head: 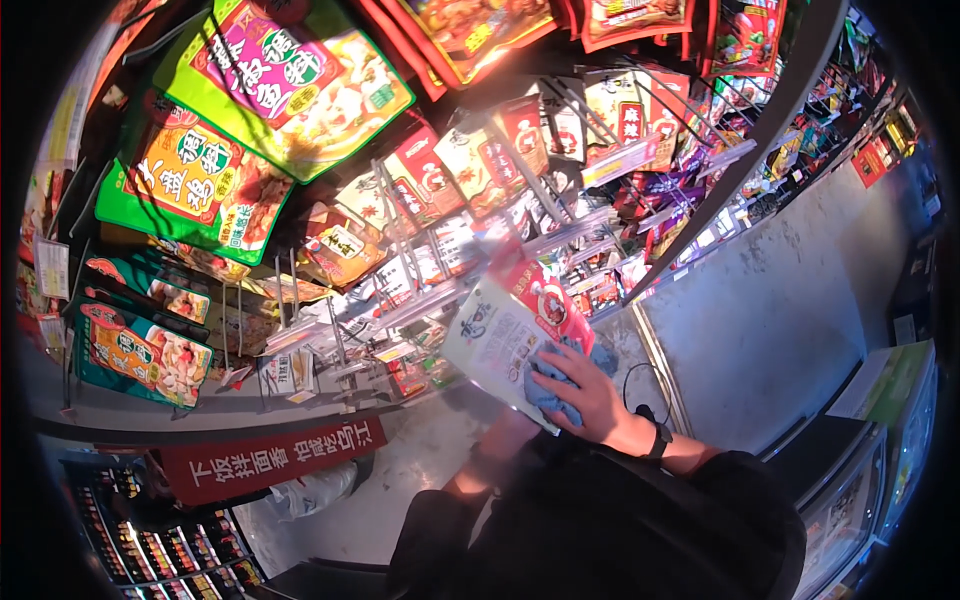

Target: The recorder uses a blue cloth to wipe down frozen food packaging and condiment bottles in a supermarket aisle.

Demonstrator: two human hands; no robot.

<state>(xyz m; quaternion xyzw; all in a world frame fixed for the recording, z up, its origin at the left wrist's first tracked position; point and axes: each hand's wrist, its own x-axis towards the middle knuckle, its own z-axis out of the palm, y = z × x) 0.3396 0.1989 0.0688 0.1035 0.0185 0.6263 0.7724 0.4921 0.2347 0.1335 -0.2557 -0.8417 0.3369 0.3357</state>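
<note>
A flat seasoning packet (pixel 499 337), white and red with printed writing, is held tilted in front of my body. My right hand (pixel 581 386) presses a crumpled blue-grey cloth (pixel 555 382) against the packet's face, its fingers spread over the cloth. Below and behind the packet is my left hand (pixel 517 431), mostly hidden by it; the fingers cannot be seen. Similar red and cream packets (pixel 487 161) hang on the rack hooks just beyond.
Large green-edged packets (pixel 285 82) hang close at the upper left. Metal hooks with price-tag holders (pixel 619 161) stick out from the rack. A red banner (pixel 274 461) runs along the lower left, near a clear plastic bag (pixel 315 491). A glass-sided cabinet (pixel 844 510) stands at right.
</note>
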